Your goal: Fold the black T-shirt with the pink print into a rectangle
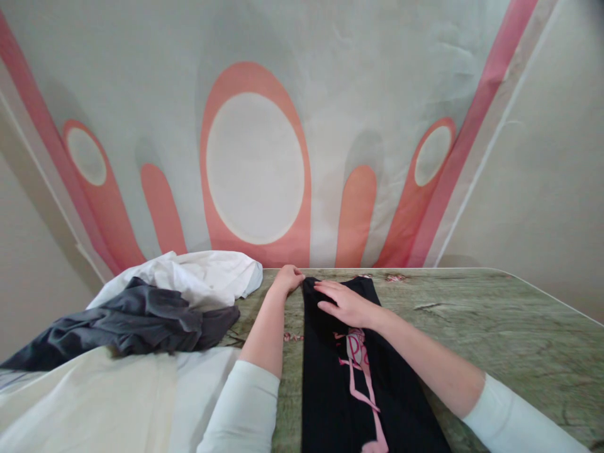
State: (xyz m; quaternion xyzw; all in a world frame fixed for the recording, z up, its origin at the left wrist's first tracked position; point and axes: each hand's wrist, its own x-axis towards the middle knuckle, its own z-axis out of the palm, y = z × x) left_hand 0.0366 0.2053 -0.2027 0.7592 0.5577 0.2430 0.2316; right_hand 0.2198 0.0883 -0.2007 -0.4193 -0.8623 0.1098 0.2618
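A black garment [325,377] with a pink printed figure and lettering lies lengthwise on the wood-patterned table [519,340]. At its far left corner, my left hand [289,279] is closed, pinching the edge of the cloth. My right hand [349,303] lies flat on the garment near its far end, palm down, with fingers spread and pointing left. Both forearms are in pale sleeves pushed up toward the elbows.
Left of my left arm lie a crumpled white cloth [202,274], a dark grey cloth [155,321] and a cream cloth [104,402]. Behind the table's far edge hangs a backdrop [325,82] with pink arch shapes.
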